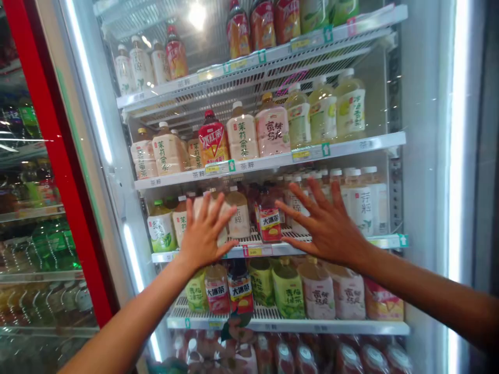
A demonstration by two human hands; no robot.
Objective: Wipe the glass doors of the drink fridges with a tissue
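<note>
My left hand (206, 234) is raised with its fingers spread, in front of the bottles at the left of the third shelf. Across from it, my right hand (325, 221) is also spread wide, before the white-labelled bottles (365, 200) at the right of that shelf. Neither hand holds anything. Between them stands a dark bottle with a red label (270, 215), next to a pale tea bottle (238, 213). A green-labelled bottle (161, 228) is left of my left hand. Whether the fingers touch glass cannot be made out.
A lit drinks fridge fills the view, with bottles on several wire shelves (271, 326) and price strips along their edges. At the left, a red frame (58, 156) borders another fridge with green bottles (56, 241). Light tubes (456, 208) run up both sides.
</note>
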